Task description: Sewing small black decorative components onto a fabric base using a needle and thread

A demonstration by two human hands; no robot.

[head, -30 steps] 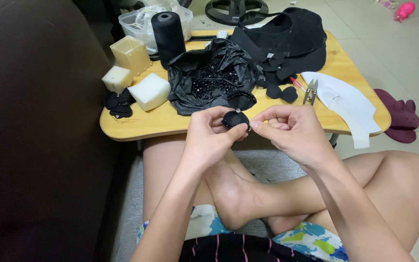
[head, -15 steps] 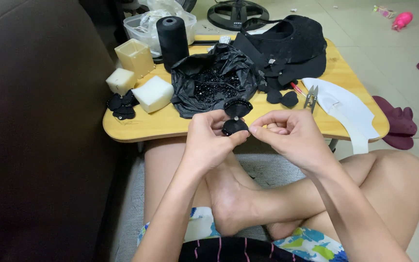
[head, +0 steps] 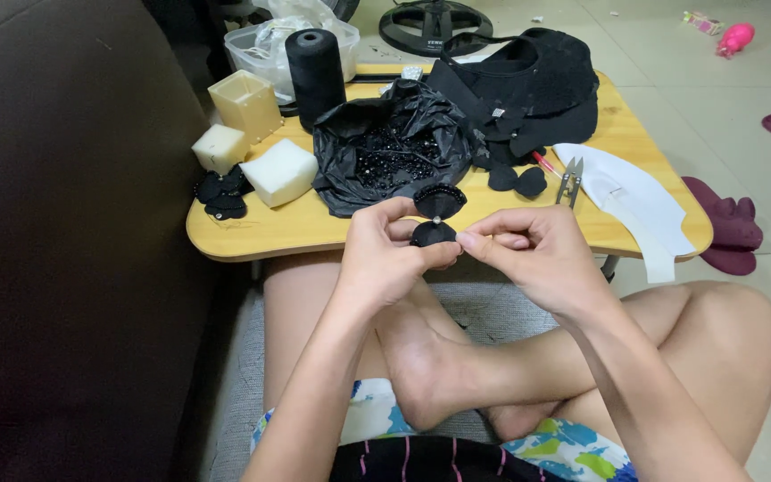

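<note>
Black fabric is what we work with here: in the head view, our left hand (head: 385, 254) pinches a small black fabric bow piece (head: 435, 219) between thumb and fingertips, its two rounded lobes stacked one above the other with a tiny pale bead at the waist. Our right hand (head: 528, 254) is closed narrow, fingertips pressed together and touching the lower lobe; whether it holds a needle or thread we cannot tell. The piece sits just in front of the near edge of the wooden table (head: 296, 234), over our crossed legs.

On that table, just behind the piece, lies an open black bag of beads (head: 394, 156); at the far left stands a black thread spool (head: 316, 64), and toward the right edge rest small snips (head: 570, 181).

We judge the step to be fixing the centre of the bow. The next move calls for a steady pinch and a fine, short pull at the waist.
</note>
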